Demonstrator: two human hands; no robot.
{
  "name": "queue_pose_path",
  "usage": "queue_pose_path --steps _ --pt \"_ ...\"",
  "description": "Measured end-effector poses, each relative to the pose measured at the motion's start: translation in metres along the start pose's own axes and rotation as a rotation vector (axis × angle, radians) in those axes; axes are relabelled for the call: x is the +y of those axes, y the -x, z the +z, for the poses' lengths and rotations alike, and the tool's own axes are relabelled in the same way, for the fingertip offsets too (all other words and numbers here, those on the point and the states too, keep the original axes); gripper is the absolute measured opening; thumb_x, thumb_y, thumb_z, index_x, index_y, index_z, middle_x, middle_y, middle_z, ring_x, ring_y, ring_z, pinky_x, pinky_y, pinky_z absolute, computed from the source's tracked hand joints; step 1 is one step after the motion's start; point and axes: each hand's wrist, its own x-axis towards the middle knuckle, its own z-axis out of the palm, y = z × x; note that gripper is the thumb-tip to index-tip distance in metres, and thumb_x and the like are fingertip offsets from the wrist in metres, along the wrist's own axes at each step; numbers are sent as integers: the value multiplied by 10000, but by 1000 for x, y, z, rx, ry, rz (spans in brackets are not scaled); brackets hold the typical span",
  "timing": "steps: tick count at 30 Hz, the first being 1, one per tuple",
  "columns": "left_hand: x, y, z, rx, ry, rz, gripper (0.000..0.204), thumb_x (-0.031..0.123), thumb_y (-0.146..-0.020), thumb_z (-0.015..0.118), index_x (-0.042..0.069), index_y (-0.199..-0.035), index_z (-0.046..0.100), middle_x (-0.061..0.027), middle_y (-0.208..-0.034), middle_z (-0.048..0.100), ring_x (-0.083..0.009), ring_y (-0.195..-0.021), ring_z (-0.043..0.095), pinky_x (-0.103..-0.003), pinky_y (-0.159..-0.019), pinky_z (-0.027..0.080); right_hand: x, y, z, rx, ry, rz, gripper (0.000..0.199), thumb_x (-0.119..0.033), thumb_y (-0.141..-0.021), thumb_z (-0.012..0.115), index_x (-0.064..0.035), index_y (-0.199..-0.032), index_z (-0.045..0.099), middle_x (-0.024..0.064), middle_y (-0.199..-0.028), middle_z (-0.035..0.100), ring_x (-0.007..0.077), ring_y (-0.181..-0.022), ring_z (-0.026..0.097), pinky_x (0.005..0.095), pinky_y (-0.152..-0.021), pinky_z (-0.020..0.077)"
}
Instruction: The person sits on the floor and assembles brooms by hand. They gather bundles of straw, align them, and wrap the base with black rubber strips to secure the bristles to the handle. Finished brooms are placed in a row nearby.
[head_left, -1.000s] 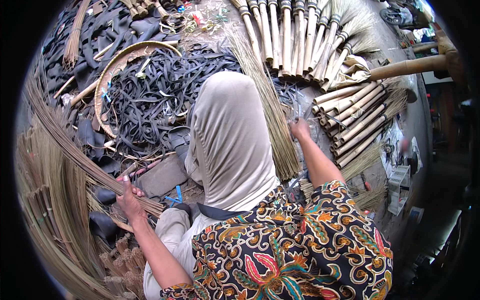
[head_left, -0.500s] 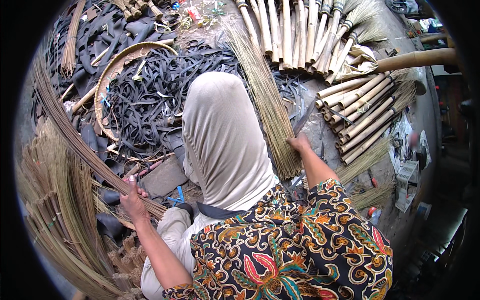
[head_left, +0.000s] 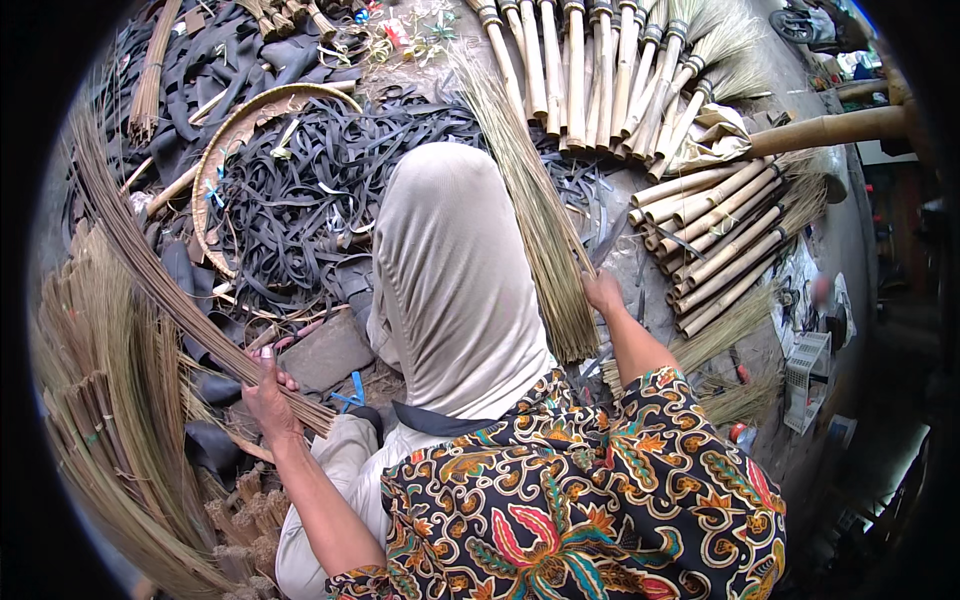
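My left hand (head_left: pixel 268 400) is closed around the butt end of a long bundle of thin brown broom bristles (head_left: pixel 160 275), its thumb pointing up. The bundle slants away to the far left. My right hand (head_left: pixel 603 292) has its fingers curled at the right edge of a flat bundle of pale straw broom bristles (head_left: pixel 535 210), which lies past my raised knee (head_left: pixel 445 270) in beige trousers. Just beyond those fingers is a dark grey blade-like strip (head_left: pixel 610 238). I cannot tell whether the hand touches that strip.
A round woven tray (head_left: pixel 205 160) heaped with black rubber strips (head_left: pixel 330 190) lies ahead. Bamboo-handled brooms (head_left: pixel 575 90) stand in rows at far right, with more bamboo handles (head_left: pixel 735 255) nearer. Straw bundles (head_left: pixel 110 400) pile up at left. A white plastic basket (head_left: pixel 805 375) sits right.
My right hand has shifted slightly along the straw bundle's edge, its fingers reaching a little further out. My left hand still holds the brown bundle. The whole view has moved slightly.
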Motion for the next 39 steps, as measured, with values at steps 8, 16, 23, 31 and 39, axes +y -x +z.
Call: queue_pose_path --steps 8,16,23,31,39 --pt "7 2 2 -23 80 7 306 280 -967 752 55 -1086 582 16 -686 473 -88 -545 491 -243 -497 444 -36 27 -11 192 -48 -96 385 -365 -1062 472 -8 -1124 603 368 -1007 668 566 -1013 628 609 -856 487" --pt "32 23 7 -43 195 4 325 278 -940 780 38 -1050 591 7 -685 493 -99 -533 507 -243 -491 455 -146 35 -84 421 -476 -329 417 -394 -1072 490 -18 -949 622 145 -696 616 329 -687 629 481 -644 468" --pt "60 40 12 -184 354 -10 237 240 -969 751 66 -1035 603 -14 -776 572 -113 -569 557 -283 -535 496 -321 177 -157 -261 -1246 -880 411 -464 -1117 444 -79 -1050 573 -84 -613 353 15 -468 312 216 -402 248" --pt "94 55 -12 -216 431 234 498 397 -848 863 45 -1119 637 -78 -935 742 -126 -719 681 -269 -609 540 -414 320 8 -491 -184 -1293 312 -322 -1106 424 -16 -1069 466 306 -755 627 550 -745 619 602 -651 480" --pt "73 44 -53 -55 325 319 195 106 -940 720 35 -1073 597 -17 -776 643 -109 -647 651 -276 -583 554 -467 318 1 -536 -221 -1477 816 -531 -952 690 82 -1440 463 330 -1302 591 456 -1239 596 503 -1085 465"
